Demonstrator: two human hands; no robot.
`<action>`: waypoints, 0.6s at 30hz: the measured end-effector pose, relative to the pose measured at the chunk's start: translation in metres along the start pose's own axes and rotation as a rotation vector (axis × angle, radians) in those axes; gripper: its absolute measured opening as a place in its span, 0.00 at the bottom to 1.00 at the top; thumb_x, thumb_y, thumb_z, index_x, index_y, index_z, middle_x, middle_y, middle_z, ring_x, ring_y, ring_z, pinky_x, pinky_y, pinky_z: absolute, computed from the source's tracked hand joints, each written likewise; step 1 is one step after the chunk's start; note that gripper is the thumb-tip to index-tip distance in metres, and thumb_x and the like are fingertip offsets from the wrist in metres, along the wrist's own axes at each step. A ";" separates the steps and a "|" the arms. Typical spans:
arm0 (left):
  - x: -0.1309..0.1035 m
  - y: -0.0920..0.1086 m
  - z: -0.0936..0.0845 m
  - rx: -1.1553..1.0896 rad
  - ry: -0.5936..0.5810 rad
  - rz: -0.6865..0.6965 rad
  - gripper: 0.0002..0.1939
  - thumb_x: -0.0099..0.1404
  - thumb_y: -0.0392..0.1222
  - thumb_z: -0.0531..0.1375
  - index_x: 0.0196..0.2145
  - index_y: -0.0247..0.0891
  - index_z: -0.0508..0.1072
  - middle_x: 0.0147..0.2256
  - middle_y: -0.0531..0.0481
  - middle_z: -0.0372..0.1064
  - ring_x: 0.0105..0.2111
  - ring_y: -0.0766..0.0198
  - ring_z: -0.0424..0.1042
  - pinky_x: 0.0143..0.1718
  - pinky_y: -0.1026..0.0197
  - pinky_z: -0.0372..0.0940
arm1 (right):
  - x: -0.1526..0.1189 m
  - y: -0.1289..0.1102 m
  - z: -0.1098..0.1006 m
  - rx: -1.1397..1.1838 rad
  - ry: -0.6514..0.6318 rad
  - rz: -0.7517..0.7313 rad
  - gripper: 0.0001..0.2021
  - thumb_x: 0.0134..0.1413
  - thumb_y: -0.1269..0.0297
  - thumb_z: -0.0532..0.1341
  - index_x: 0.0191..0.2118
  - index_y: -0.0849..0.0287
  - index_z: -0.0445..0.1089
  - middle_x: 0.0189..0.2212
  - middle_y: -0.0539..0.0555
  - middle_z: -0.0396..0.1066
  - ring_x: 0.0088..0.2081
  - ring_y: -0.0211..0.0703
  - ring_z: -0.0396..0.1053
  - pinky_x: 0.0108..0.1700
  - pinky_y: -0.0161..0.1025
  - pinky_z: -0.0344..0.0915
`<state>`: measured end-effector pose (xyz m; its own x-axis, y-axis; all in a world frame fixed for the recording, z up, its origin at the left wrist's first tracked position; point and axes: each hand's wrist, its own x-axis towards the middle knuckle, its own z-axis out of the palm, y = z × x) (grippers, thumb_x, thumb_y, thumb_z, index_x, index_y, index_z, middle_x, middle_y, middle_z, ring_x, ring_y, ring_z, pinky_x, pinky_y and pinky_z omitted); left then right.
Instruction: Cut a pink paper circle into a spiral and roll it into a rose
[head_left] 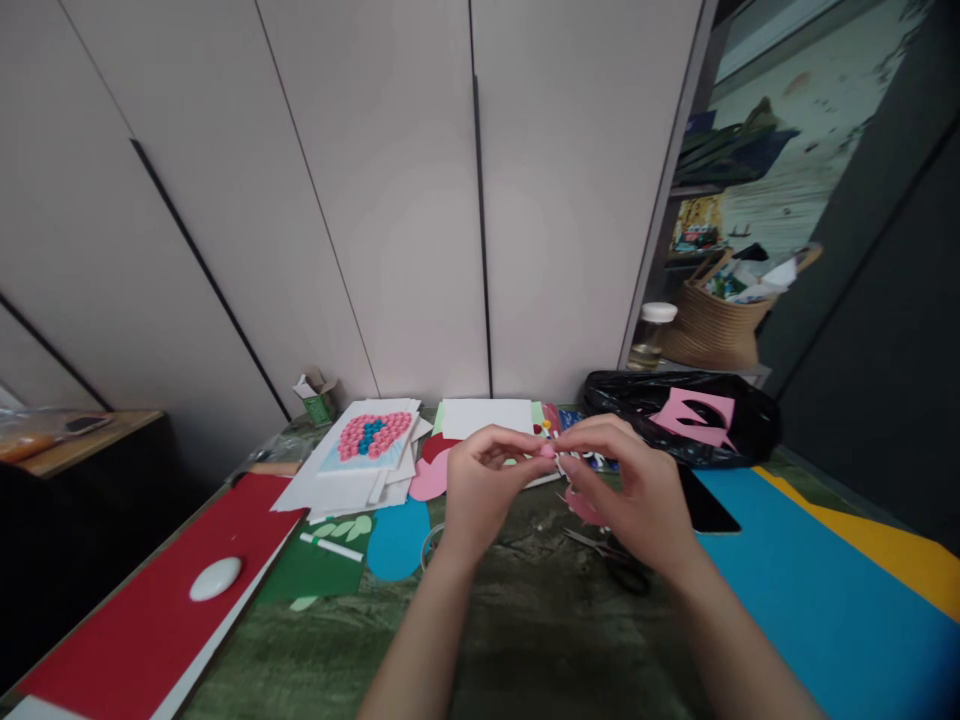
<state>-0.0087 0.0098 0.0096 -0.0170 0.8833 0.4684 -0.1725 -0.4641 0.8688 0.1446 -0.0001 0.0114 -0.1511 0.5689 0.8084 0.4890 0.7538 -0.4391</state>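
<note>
Both hands meet above the middle of the green table (525, 640). Between the fingertips of my left hand (487, 485) is a small pink piece (548, 451), pinched by thumb and forefinger. My right hand (630, 480) is closed at the other side of the same piece, its fingertips touching or nearly touching it. Under the right fingers lies a pink paper scrap (583, 507). Scissors (619, 560) with black handles rest just below that hand, partly hidden by it. A blue paper shape (397, 540) lies left of my left wrist.
At the left are red sheets (150, 610), a white oval object (216, 578), a white marker (330, 547) and a picture with pink and blue rolled pieces (373, 436). At the right are blue sheets (810, 580), a black tablet-like object (709, 500) and a black bag (757, 420).
</note>
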 end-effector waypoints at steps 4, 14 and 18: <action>-0.002 0.004 -0.002 0.242 -0.003 0.110 0.04 0.51 0.37 0.67 0.27 0.39 0.75 0.28 0.50 0.76 0.30 0.65 0.74 0.32 0.62 0.70 | 0.002 0.000 -0.003 -0.090 -0.025 -0.041 0.06 0.54 0.69 0.60 0.38 0.53 0.70 0.33 0.52 0.73 0.39 0.45 0.68 0.42 0.45 0.66; -0.005 0.009 -0.011 0.401 -0.130 0.168 0.05 0.52 0.36 0.66 0.30 0.42 0.75 0.28 0.53 0.75 0.28 0.67 0.72 0.31 0.64 0.69 | 0.004 -0.005 -0.012 -0.167 -0.161 -0.083 0.08 0.53 0.70 0.59 0.38 0.52 0.71 0.33 0.52 0.71 0.38 0.44 0.67 0.41 0.45 0.66; -0.006 0.011 -0.014 0.378 -0.213 0.142 0.09 0.51 0.35 0.67 0.32 0.43 0.75 0.30 0.53 0.76 0.30 0.66 0.74 0.34 0.62 0.71 | 0.003 -0.002 -0.016 -0.154 -0.250 -0.078 0.12 0.51 0.71 0.61 0.42 0.49 0.69 0.34 0.50 0.72 0.40 0.44 0.68 0.42 0.45 0.66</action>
<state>-0.0246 0.0007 0.0140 0.1950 0.7942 0.5756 0.1888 -0.6063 0.7725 0.1572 -0.0048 0.0210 -0.3905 0.5890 0.7075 0.5892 0.7504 -0.2995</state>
